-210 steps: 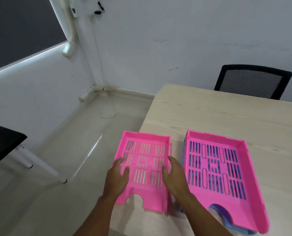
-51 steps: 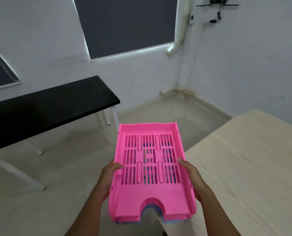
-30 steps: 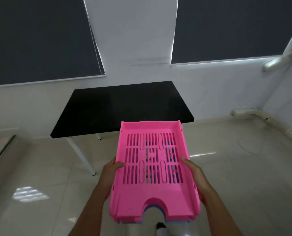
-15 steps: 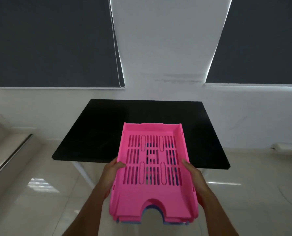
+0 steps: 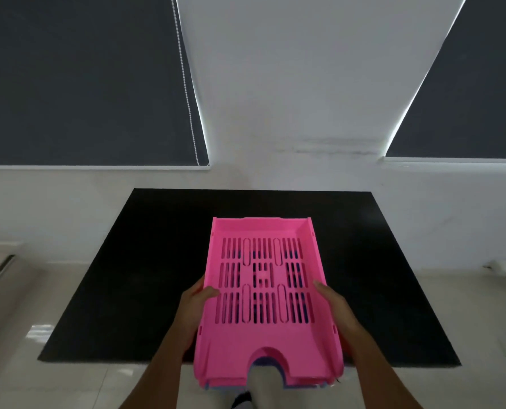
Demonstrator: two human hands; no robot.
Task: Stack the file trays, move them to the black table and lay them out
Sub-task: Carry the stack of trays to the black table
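Both hands, left hand (image 5: 194, 305) and right hand (image 5: 336, 308), clamp your tray stack (image 5: 265, 302) mid-frame over black table (image 5: 145, 261); stacking done, laying out left.

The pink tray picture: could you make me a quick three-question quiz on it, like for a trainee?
1. True or false: the tray stack already rests flat on the black table.
2. Which grips the stack's right side? A) left hand B) right hand
3. Fill in: the top tray is ____ in colour.

Key: 1 false, both hands hold it above the table's near edge; 2 B; 3 pink.
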